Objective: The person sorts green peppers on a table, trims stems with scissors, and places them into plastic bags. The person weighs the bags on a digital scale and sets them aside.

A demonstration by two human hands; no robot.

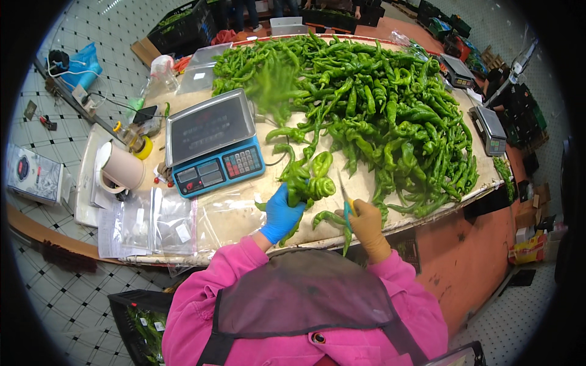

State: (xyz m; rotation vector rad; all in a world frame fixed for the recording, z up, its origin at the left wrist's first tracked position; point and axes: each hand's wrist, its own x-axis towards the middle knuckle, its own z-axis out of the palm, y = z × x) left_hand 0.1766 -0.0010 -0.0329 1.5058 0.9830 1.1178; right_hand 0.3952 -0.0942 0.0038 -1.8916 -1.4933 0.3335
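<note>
My left hand [283, 215], in a blue glove, is closed around a bunch of long green peppers [305, 183] just above the near edge of the table. My right hand [368, 228], in a tan glove, grips a pair of scissors [348, 206] by its teal and orange handles. The blades point up and away from me, a short way right of the bunch and apart from it. A few loose peppers [329, 218] lie between my hands. Beyond them spreads a big heap of green peppers [390, 110], with a blurred patch at its left side.
Left of the heap stands a blue scale [213, 140] with a flat metal tray. Clear plastic bags [165, 226] lie at the near left, by a pale pink jug [122, 165]. Two more scales [488, 129] sit along the right edge. A black crate [143, 326] stands on the floor at lower left.
</note>
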